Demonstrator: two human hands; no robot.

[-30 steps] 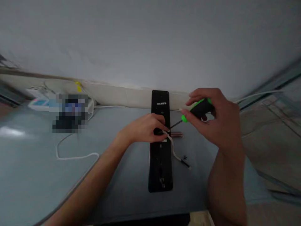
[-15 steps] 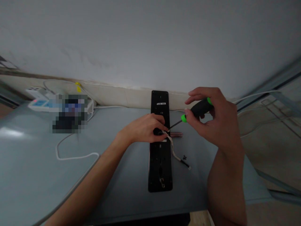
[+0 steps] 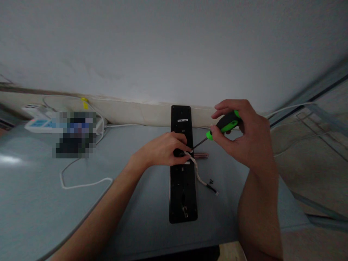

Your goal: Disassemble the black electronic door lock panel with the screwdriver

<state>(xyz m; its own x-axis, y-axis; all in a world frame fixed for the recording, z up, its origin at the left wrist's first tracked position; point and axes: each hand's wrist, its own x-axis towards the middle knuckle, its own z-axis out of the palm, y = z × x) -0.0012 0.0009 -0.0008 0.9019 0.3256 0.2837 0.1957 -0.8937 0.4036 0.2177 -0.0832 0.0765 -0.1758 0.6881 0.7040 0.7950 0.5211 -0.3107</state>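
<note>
My right hand point(image 3: 244, 136) is closed around a black and green screwdriver point(image 3: 227, 124). Its shaft slants down to the left, and the tip meets the long black door lock panel point(image 3: 183, 188) beside my left fingertips. My left hand point(image 3: 171, 148) rests across the middle of the panel, thumb and index finger pinching at the root of a white wrapped cable point(image 3: 198, 173). Exactly what sits under those fingertips is hidden. The cable runs off the panel's right edge and ends in a small white plug. A coppery handle point(image 3: 201, 155) sticks out from under the panel on the right.
Several tiny dark screws point(image 3: 211, 181) lie right of the cable. On the left of the grey table point(image 3: 130, 224) are a white power strip point(image 3: 38, 125), a blurred-out object point(image 3: 77, 134) and a long white cord point(image 3: 81, 184). A wall point(image 3: 152, 65) stands behind.
The screwdriver handle has turned in my right hand, showing more green. My left hand keeps its place on the panel. The whole view has shifted slightly.
</note>
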